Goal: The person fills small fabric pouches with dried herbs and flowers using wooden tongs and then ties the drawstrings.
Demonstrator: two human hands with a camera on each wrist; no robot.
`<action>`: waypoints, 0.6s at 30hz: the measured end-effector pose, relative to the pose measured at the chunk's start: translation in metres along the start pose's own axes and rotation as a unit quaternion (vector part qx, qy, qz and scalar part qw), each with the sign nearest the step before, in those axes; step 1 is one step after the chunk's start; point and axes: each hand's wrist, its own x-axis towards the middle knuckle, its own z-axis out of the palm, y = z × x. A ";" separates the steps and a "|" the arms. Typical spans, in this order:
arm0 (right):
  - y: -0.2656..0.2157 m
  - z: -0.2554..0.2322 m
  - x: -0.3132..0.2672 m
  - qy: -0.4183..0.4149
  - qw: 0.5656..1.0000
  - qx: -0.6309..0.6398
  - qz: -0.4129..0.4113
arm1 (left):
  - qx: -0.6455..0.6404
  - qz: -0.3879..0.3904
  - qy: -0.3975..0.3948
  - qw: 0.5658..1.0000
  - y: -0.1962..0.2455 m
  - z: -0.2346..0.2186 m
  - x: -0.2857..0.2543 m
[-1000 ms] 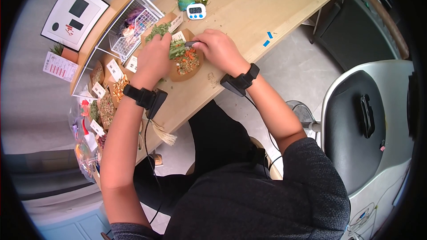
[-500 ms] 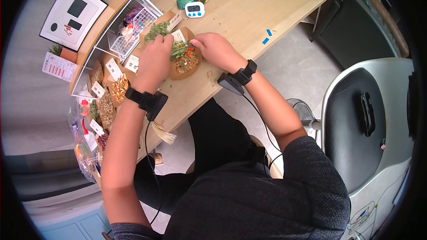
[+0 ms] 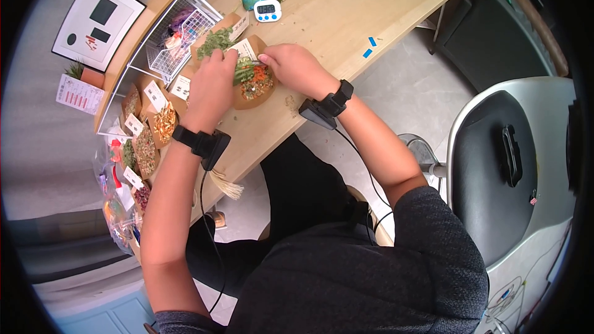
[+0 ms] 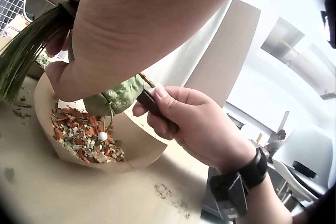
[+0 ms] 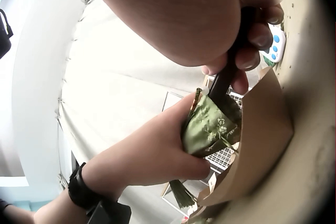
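At eleven o'clock in the head view, the brown tray (image 4: 137, 155) is seen as matt, smooth paper, filled with rough, flaky dried pieces (image 4: 84, 134). The green pouch (image 5: 207, 132) is made of cloth with a satin gloss, patterned with pale flowers; a smooth white bead (image 4: 103, 136) is hung by it. The dark handle (image 4: 152, 106) is finished smooth, its material not told. The tabletop (image 3: 334, 0) is surfaced in smooth, pale wood grain. Smooth plastic is shown by the timer (image 3: 268, 10) at twelve, white-coated wire by the basket (image 3: 171, 64) at ten.
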 end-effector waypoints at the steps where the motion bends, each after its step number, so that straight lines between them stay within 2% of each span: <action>1: 0.001 0.001 0.000 0.001 1.000 0.020 -0.009 | -0.002 -0.002 0.001 1.000 0.001 0.000 -0.001; 5: 0.006 -0.006 -0.002 0.027 0.995 0.085 -0.053 | -0.006 -0.009 0.005 1.000 -0.001 0.000 -0.004; 8: 0.005 -0.012 -0.003 0.031 0.998 0.060 -0.008 | 0.001 -0.006 0.020 1.000 -0.003 -0.004 -0.007; 11: 0.001 -0.008 0.000 -0.015 1.000 -0.014 0.018 | 0.010 -0.007 0.010 1.000 -0.002 -0.004 -0.008; 14: -0.004 0.002 -0.002 -0.015 1.000 0.000 -0.007 | 0.015 -0.002 0.010 1.000 0.004 -0.004 -0.009; 17: -0.003 0.000 -0.005 0.018 0.995 0.090 -0.044 | -0.012 0.000 0.020 1.000 -0.002 0.000 -0.010; 18: -0.002 -0.001 -0.006 0.028 0.995 0.073 -0.054 | -0.003 -0.004 0.012 1.000 -0.003 0.000 -0.011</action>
